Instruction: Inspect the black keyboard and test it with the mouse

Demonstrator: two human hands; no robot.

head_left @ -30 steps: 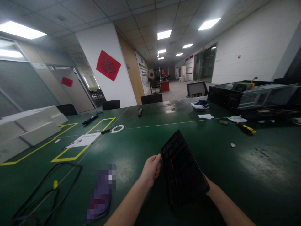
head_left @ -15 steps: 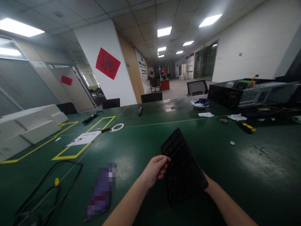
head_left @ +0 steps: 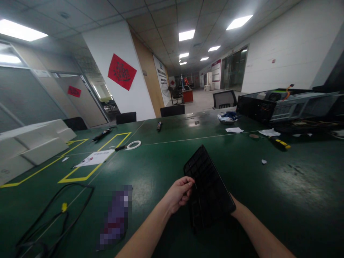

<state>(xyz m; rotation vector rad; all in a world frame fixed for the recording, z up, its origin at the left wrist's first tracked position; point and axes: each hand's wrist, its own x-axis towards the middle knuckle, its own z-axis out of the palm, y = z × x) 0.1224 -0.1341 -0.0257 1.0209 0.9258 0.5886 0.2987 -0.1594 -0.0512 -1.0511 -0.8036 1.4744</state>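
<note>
A flat black plastic panel (head_left: 208, 181) with a ribbed grid surface is held tilted above the green table (head_left: 166, 157), in front of me. My left hand (head_left: 178, 194) curls over the panel's left edge, fingers closed on it. My right hand (head_left: 236, 209) supports the panel from beneath at its right corner; only the wrist and heel of the hand show, the fingers are hidden behind the panel.
Black cables (head_left: 51, 218) and a blurred dark object (head_left: 115, 216) lie at the near left. A white paper (head_left: 94, 158) sits in yellow floor-tape markings, with white foam blocks (head_left: 32, 145) at the left. An open computer case (head_left: 285, 104), a yellow-handled tool (head_left: 280, 143) and paper scraps lie at the right.
My left hand has moved from beside the panel's left edge onto it, fingers now curled over the surface. The panel has shifted slightly toward me.
</note>
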